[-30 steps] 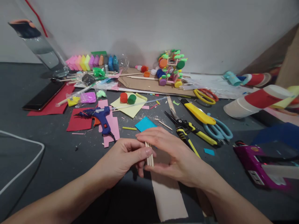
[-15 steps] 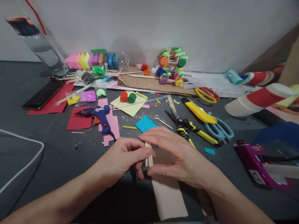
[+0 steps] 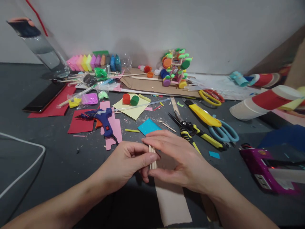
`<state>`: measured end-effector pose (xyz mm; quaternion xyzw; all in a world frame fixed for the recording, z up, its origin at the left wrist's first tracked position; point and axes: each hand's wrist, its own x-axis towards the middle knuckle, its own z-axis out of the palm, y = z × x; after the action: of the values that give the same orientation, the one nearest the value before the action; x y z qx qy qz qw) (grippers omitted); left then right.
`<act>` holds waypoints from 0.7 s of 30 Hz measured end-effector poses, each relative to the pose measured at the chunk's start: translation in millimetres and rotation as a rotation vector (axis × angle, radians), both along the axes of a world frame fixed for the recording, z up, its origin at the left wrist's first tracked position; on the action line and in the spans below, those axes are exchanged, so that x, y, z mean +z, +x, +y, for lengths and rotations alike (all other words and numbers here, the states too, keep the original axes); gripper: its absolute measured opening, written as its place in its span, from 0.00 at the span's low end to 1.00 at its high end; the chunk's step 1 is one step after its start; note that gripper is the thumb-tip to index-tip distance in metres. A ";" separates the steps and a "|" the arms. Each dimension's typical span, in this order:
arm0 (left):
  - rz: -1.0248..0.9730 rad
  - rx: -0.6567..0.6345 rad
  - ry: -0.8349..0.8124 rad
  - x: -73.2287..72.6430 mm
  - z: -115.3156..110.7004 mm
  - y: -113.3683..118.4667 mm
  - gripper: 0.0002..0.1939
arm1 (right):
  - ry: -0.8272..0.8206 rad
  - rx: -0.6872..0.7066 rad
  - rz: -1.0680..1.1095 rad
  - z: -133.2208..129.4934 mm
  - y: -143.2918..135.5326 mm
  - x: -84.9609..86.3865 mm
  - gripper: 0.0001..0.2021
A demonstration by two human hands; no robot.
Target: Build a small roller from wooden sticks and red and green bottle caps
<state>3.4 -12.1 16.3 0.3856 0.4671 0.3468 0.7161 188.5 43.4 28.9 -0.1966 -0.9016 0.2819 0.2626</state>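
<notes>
A small bundle of short wooden sticks (image 3: 152, 163) stands upright between my hands, its pieces side by side. My left hand (image 3: 133, 158) is closed on it, thumb across the front and fingers behind. Curved around the bundle from the right, my right hand (image 3: 177, 157) has its fingers at the top ends and its thumb at the bottom ends. Below the hands lies a strip of pale cardboard (image 3: 172, 203). Just beyond them is a blue paper piece (image 3: 149, 126).
A blue glue gun (image 3: 105, 119) rests on pink and red paper at left. Black-yellow pliers (image 3: 188, 127), a yellow utility knife (image 3: 202, 113) and blue-handled scissors (image 3: 224, 130) lie to the right. A colourful stick model (image 3: 176, 68) stands at the back, and a water bottle (image 3: 43, 47) at far left.
My right thumb has moved in to the bottom ends of the sticks, and its fingers sit closer at the top. The bundle has shifted very slightly right.
</notes>
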 end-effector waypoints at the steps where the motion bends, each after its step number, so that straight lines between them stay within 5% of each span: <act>1: 0.008 0.007 -0.002 -0.3 0.1 -0.1 0.20 | 0.004 0.008 -0.003 0.4 0.0 0.1 0.22; 13: 0.024 -0.005 -0.070 -2.1 0.1 2.2 0.19 | -0.038 0.106 -0.104 3.3 2.7 4.8 0.21; 21: 0.067 0.022 -0.008 3.6 1.1 2.5 0.16 | 0.152 0.023 0.008 1.4 -1.2 -2.9 0.17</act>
<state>5.9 -10.9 19.8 0.3890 0.4966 0.3395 0.6978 187.4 44.8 26.1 -0.1645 -0.9216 0.2165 0.2770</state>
